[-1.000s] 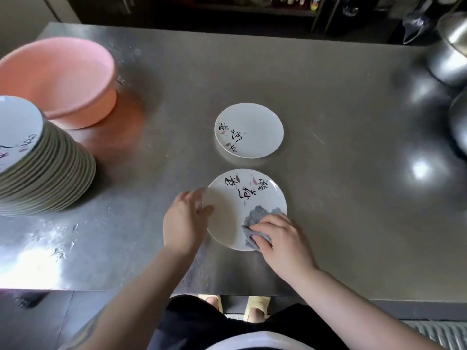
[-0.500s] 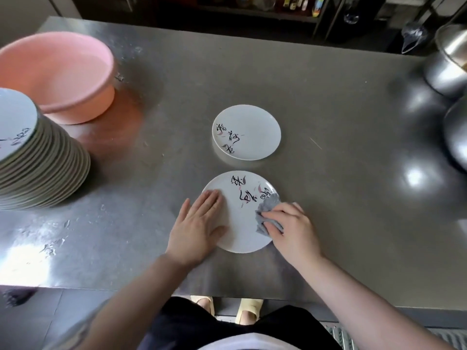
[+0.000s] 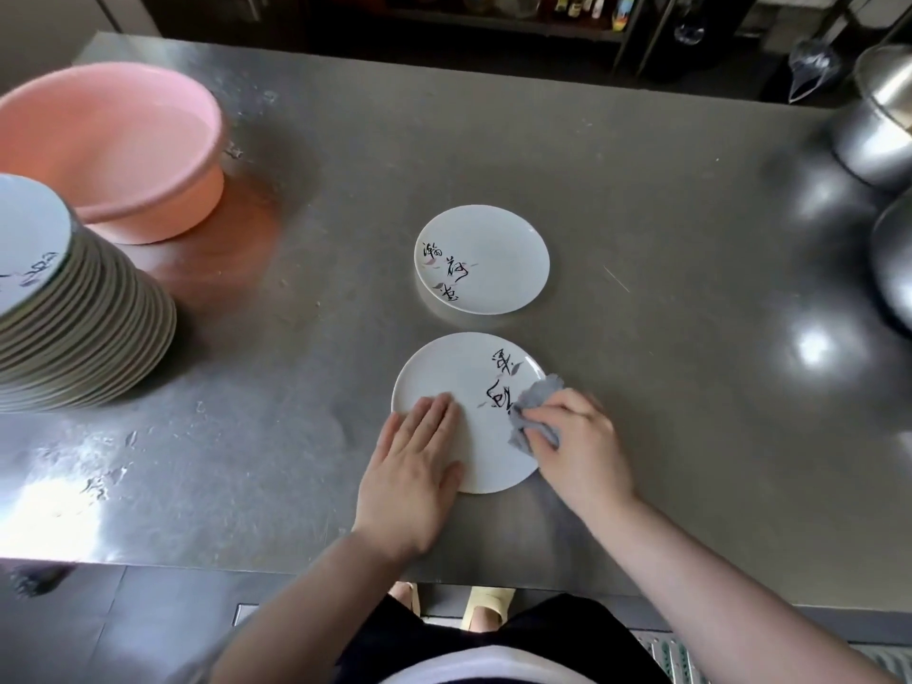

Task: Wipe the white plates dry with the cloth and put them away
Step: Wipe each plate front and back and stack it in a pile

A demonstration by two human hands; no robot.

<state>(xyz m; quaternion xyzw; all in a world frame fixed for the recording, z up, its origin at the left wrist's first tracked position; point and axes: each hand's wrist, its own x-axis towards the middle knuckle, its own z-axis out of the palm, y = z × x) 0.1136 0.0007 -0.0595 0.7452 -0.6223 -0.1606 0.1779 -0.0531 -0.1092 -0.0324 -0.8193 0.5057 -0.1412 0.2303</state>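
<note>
Head view, steel worktable (image 3: 641, 214), contents as found.

Item 1: near plate (image 3: 459, 382), white with black brush lettering, lay flat close to the table's front edge. The left hand (image 3: 412, 471) rested on its left part with fingers straight and together, palm down, evidently pressing to stop the plate sliding or spinning under the wiping.

Item 2: grey cloth (image 3: 535, 409), bunched, was pinched in the curled fingers of the right hand (image 3: 577, 444) and sat on the plate's right side, partly covering the lettering; the bunching presumably gave a firm pad for rubbing. Wiping of this plate was judged to be in progress, not finished.

Item 3: far plate (image 3: 482, 259), same pattern, lay flat just beyond the near one, apart from it and untouched (whether wiped or waiting could not be told).

Item 4: plate stack (image 3: 74, 313), tall, stood at the left edge, well apart from both hands; possibly the put-away pile, possibly the supply.

Item 5: pink basin (image 3: 113, 145), behind the stack at far left.

Item 6: metal pots (image 3: 883, 130), far right, partly out of frame.
</note>
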